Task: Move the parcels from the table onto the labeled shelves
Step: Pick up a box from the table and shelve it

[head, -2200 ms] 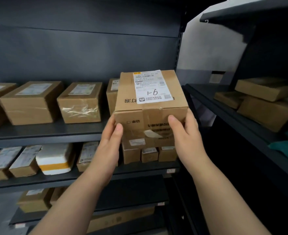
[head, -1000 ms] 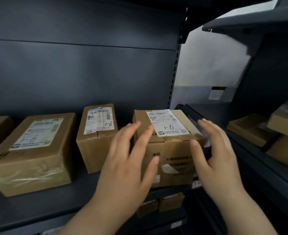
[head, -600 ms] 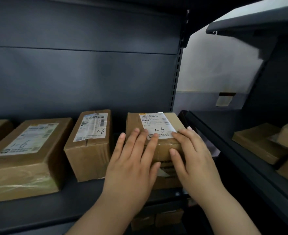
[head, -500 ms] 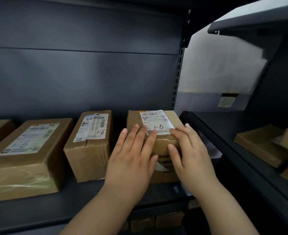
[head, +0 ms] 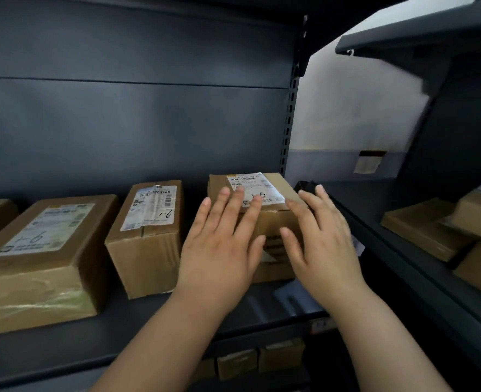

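Note:
A brown cardboard parcel (head: 273,222) with a white label marked "1-6" stands on the dark shelf (head: 120,329), at its right end near the upright post. My left hand (head: 222,247) lies flat against the parcel's front and top edge, fingers straight and spread. My right hand (head: 321,244) is also flat with straight fingers, at the parcel's front right corner. Both hands cover most of its front face.
Left of it on the same shelf stand a second "1-6" parcel (head: 148,236) and a larger taped one (head: 41,258). Small boxes (head: 262,360) sit on the shelf below. A side rack (head: 403,267) at right holds flat parcels (head: 423,227).
The parcel was carried up, set on the shelf and pushed further back toward the rear panel. My fingers have gone from pressing its front to lying looser and more spread.

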